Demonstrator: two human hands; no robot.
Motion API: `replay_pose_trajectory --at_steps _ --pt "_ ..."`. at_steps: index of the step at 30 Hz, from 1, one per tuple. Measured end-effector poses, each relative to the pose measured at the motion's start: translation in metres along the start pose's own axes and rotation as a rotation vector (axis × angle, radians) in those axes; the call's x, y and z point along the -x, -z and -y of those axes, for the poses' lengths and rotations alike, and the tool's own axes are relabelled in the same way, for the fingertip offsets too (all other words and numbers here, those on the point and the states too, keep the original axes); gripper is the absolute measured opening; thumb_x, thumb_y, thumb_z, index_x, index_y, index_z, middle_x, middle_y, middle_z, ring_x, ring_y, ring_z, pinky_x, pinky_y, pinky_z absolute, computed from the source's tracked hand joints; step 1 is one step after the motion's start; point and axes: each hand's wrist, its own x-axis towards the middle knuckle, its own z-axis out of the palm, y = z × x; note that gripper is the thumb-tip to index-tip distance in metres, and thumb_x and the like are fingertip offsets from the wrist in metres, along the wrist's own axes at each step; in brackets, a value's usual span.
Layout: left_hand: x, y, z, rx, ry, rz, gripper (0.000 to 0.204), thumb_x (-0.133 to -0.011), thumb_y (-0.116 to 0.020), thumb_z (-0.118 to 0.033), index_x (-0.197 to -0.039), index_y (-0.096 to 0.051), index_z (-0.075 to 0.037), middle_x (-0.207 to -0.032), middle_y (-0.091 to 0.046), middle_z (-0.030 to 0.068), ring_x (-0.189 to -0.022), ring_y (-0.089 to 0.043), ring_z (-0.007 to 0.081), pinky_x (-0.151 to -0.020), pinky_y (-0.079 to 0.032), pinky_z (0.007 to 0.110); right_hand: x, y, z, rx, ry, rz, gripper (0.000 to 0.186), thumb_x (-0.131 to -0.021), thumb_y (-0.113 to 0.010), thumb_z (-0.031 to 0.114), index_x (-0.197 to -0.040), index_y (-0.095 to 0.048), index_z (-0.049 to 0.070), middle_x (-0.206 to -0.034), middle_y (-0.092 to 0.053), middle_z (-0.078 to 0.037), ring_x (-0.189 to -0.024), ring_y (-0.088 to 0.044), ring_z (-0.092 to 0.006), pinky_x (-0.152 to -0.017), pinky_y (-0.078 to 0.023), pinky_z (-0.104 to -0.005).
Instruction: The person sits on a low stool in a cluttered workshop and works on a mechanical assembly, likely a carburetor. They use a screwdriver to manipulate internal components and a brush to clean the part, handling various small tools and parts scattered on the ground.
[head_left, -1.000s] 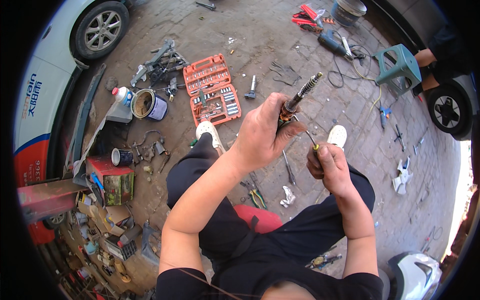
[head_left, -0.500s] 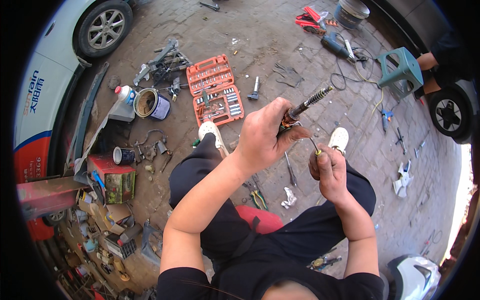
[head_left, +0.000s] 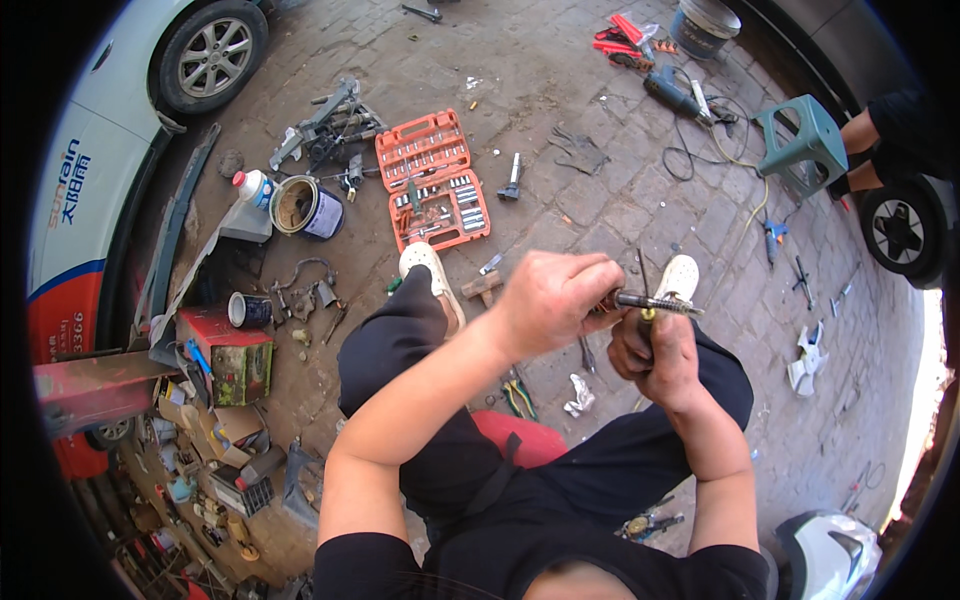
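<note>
- Head view: your left hand (head_left: 548, 300) is closed around one end of a thin metal rod (head_left: 655, 303). The rod lies almost flat, out in front of you, above your knees.
- Your right hand (head_left: 655, 350) sits just under the rod, fingers curled tight around a small tool with a yellow bit (head_left: 648, 314) that pokes up to the rod. I cannot tell just how that tool meets it.
- The rod looks hard and stiff, and I think it is light enough for one hand. Its far end looks ridged, so that part may be rough. It may be greasy, so it could slip. Hold it by the thick end, where your left hand is now.
- An open orange tool case (head_left: 432, 180) lies on the brick ground (head_left: 560, 90) past your white shoes (head_left: 425, 265). It has two flat halves full of small shiny pieces.
- Left of it stands an open round can (head_left: 305, 207) and a white jug with a red cap (head_left: 252, 190).
- A red and green box (head_left: 228, 350) sits by a small can at your far left, with a blue thing lying on it.
- The white car (head_left: 100, 130) at the left has blue writing on its side and a red stripe lower down.
- A green stool (head_left: 800, 145) stands at the upper right, near a person's arm.
</note>
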Motion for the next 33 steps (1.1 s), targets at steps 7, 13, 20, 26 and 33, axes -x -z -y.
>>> replay_pose_trajectory --at_steps 7,13,20,26,33 --pt "-0.002 -0.007 0.0 0.333 0.362 0.077 0.036 -0.076 -0.074 -0.021 -0.094 -0.049 -0.004 -0.077 -0.05 0.0008 -0.064 -0.046 0.011 -0.06 -0.04 0.023 -0.023 0.008 0.025 0.049 -0.066 -0.235 0.046 -0.095 -0.04 0.046 -0.072 -0.042 0.006 -0.058 -0.034 0.004 -0.049 -0.025 -0.0036 -0.043 -0.018 -0.0206" --pt "-0.004 -0.009 -0.005 0.54 0.481 0.074 0.036 -0.082 -0.068 -0.024 -0.103 -0.046 -0.004 -0.081 -0.047 0.0003 -0.063 -0.043 0.0064 -0.056 -0.037 0.02 -0.024 0.016 0.025 0.144 -0.097 -0.386 0.042 -0.096 -0.042 0.043 -0.077 -0.048 0.006 -0.059 -0.034 0.005 -0.05 -0.025 -0.003 -0.044 -0.02 -0.0204" --pt "-0.004 -0.001 -0.012 1.12 0.624 0.098 0.026 -0.093 -0.04 -0.024 -0.106 -0.048 -0.003 -0.075 -0.044 0.0006 -0.059 -0.034 0.0047 -0.05 -0.029 0.019 -0.018 0.021 0.016 0.17 -0.062 -0.443 0.04 -0.096 -0.042 0.04 -0.079 -0.049 0.005 -0.061 -0.035 0.005 -0.052 -0.027 -0.0029 -0.046 -0.021 -0.0199" --pt "-0.006 0.0 -0.017 0.997 0.691 0.075 0.042 -0.088 -0.04 -0.039 -0.097 -0.052 0.0 -0.067 -0.046 0.002 -0.053 -0.035 0.0051 -0.046 -0.028 0.02 -0.017 0.018 0.018 0.227 -0.037 -0.412 0.039 -0.097 -0.043 0.038 -0.079 -0.049 0.004 -0.062 -0.035 0.005 -0.052 -0.027 -0.0027 -0.046 -0.021 -0.0198" --pt "-0.009 0.004 -0.022 0.887 0.7 0.105 0.049 -0.085 -0.039 -0.045 -0.094 -0.053 0.001 -0.064 -0.045 0.0017 -0.051 -0.035 0.0055 -0.046 -0.028 0.02 -0.015 0.019 0.016 0.199 0.001 -0.375 0.037 -0.097 -0.043 0.036 -0.079 -0.049 0.004 -0.062 -0.036 0.005 -0.052 -0.027 -0.0026 -0.046 -0.022 -0.0199"
